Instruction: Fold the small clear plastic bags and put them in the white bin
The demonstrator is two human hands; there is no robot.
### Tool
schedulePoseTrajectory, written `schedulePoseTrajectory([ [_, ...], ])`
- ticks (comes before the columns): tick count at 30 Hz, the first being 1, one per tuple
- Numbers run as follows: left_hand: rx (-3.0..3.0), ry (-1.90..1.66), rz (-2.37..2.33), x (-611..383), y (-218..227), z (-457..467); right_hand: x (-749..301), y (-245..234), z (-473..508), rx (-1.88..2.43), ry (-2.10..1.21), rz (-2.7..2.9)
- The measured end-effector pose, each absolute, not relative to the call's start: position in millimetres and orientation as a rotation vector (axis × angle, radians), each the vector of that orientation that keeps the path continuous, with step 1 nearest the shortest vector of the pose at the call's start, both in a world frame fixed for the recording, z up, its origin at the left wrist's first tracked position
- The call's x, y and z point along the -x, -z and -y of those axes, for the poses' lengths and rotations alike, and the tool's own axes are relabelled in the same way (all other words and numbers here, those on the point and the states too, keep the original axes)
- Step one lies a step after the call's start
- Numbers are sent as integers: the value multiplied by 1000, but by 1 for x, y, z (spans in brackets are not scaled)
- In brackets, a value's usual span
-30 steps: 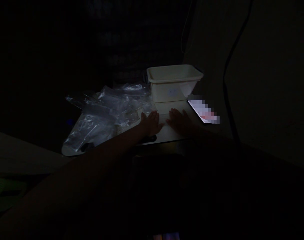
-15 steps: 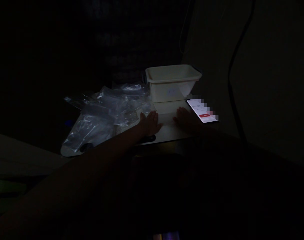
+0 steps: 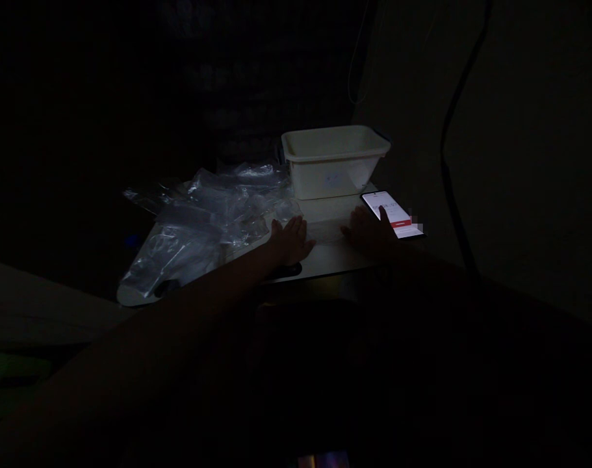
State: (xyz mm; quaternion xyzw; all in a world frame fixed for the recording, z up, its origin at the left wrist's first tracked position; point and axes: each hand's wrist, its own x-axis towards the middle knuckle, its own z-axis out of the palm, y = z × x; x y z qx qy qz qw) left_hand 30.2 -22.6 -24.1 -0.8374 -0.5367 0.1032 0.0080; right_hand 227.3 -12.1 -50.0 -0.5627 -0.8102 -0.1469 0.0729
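My left hand (image 3: pixel 292 241) lies flat with its fingers spread, at the right edge of a heap of clear plastic bags (image 3: pixel 203 211). My right hand (image 3: pixel 370 229) is open too, its fingers stretched out and one finger showing dark against the lit phone (image 3: pixel 398 223). Between the two hands a faint clear plastic sheet or bag (image 3: pixel 327 230) lies flat on the small white table (image 3: pixel 332 257). Neither hand is closed round anything. The dim light hides the finer detail of the fingers.
A cream plastic tub (image 3: pixel 332 177) stands at the back of the table, behind my hands. A dark cable (image 3: pixel 446 162) hangs down at the right. Dark oval cut-outs or handles (image 3: pixel 167 288) show along the table's front edge. The surroundings are very dark.
My right hand has shifted slightly to the right, with its fingers now spread and one in front of the phone. My left hand stays almost where it was.
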Motion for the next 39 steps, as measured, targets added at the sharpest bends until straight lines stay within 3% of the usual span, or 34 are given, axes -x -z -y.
schedulePoseTrajectory([
  [8,2628,-331,1655,-30,21,25,-223,36,9,1634,600,2448],
  [20,2689,-313,1568,-20,14,31,-181,19,-3,1762,324,2582],
  [39,2732,-253,1501,-18,15,28,-182,21,-6,1806,383,2604],
])
